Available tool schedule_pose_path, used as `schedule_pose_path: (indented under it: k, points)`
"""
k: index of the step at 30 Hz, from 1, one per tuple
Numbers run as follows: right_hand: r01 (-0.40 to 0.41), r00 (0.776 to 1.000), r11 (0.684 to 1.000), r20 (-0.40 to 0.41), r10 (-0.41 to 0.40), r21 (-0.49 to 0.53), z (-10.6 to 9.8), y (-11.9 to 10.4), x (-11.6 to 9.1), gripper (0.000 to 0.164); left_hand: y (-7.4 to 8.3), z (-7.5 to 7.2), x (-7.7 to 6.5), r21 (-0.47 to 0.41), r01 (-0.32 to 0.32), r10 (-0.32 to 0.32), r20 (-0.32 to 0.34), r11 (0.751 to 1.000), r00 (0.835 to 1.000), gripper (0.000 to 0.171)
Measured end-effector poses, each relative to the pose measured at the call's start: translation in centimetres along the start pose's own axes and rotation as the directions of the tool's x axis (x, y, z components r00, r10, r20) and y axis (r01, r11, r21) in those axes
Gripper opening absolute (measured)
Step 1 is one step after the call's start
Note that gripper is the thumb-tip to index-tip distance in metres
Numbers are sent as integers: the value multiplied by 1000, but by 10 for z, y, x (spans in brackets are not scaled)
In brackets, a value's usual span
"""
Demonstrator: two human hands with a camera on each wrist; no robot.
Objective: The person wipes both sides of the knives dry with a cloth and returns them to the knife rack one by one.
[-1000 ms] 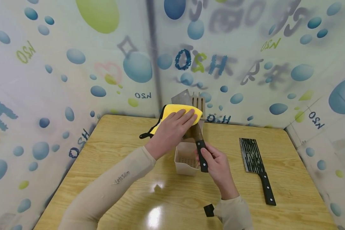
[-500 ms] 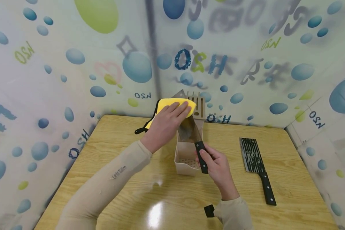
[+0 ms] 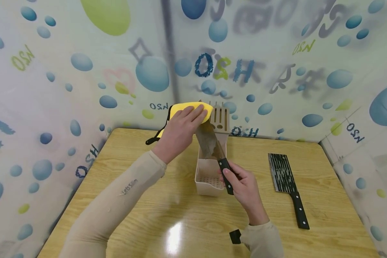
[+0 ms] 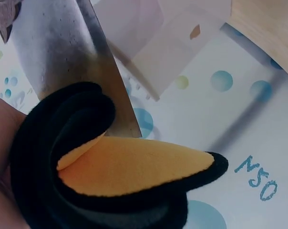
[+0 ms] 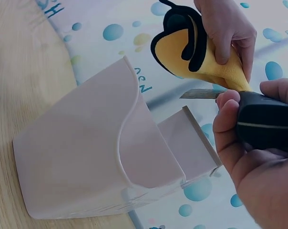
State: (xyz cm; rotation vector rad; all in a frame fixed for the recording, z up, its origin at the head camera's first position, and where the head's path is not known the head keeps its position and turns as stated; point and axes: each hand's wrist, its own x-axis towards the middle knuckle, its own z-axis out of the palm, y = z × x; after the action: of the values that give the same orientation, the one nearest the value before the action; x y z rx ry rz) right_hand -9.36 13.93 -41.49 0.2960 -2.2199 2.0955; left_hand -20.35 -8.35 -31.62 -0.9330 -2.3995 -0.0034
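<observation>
My left hand (image 3: 177, 134) holds a yellow cloth (image 3: 176, 110) with black edging over the upper blade of a cleaver (image 3: 205, 141). In the right wrist view the cloth (image 5: 206, 69) is pinched between thumb and fingers, folded around the blade. My right hand (image 3: 246, 188) grips the cleaver's black riveted handle (image 3: 225, 172), blade tilted up and to the left. Brownish stains mark the metal. The left wrist view has the grey blade (image 4: 58, 47) running under the folded cloth (image 4: 134, 164). Below and behind the cleaver stands a pale beige knife holder (image 3: 209, 167) with a slotted top.
A second cleaver (image 3: 283, 175), its blade black-and-silver striped, lies flat on the wooden table (image 3: 142, 215) at the right. Behind the table's back edge rises a wall covering (image 3: 116, 61) printed with blue and green drops. A small black piece (image 3: 235, 236) is beside the right sleeve.
My left hand and the cloth have slid up and left along the blade toward its far end, uncovering more metal near the handle. The right hand stays nearly still.
</observation>
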Motion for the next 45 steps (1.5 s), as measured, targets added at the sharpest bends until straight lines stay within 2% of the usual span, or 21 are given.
schedule_pose_path:
  k: [12,20,29,45]
  points:
    - [54,999,998,-3,-54,-37,-2,3,1,36,-16,-1,-1,-21,42,-42,-8,999,999,52]
    - [99,994,995,36,-99,4,-4,5,0,36,-21,-2,-3,-22,48,-48,-5,999,999,53]
    - [133,990,990,50,-135,42,-3,5,1,36,-12,-2,-7,-27,19,-19,-21,999,1000,55]
    - [115,993,993,35,-115,18,-3,-1,2,39,10,-2,-16,-12,-73,72,-48,997,996,57]
